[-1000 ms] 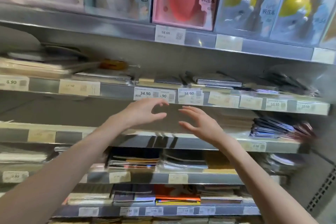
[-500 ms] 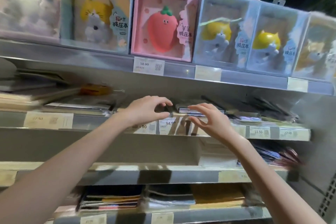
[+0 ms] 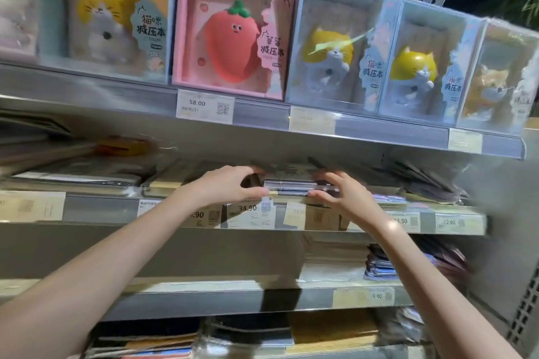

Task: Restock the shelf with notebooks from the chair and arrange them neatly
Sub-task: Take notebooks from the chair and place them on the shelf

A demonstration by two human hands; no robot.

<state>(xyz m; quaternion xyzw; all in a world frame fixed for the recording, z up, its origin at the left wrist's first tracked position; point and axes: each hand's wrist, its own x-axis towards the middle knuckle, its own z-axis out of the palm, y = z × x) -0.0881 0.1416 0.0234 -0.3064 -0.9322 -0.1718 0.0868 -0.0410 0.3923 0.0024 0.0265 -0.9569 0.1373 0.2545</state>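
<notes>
A metal shelf (image 3: 96,208) unit with price tags along its front rails fills the view. On the top tier stand boxed toys, among them a pink strawberry box (image 3: 230,29) and clear cat boxes (image 3: 338,46). On the second tier, a small stack of dark notebooks (image 3: 294,187) lies flat at the front edge, above the 34.90 price tag (image 3: 250,211). The left hand (image 3: 224,186) grips the stack's left end, thumb below and fingers above; the right hand (image 3: 344,198) clasps its right end likewise.

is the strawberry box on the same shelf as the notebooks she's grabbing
No, the pink strawberry box stands one shelf above the notebook stack.
</notes>
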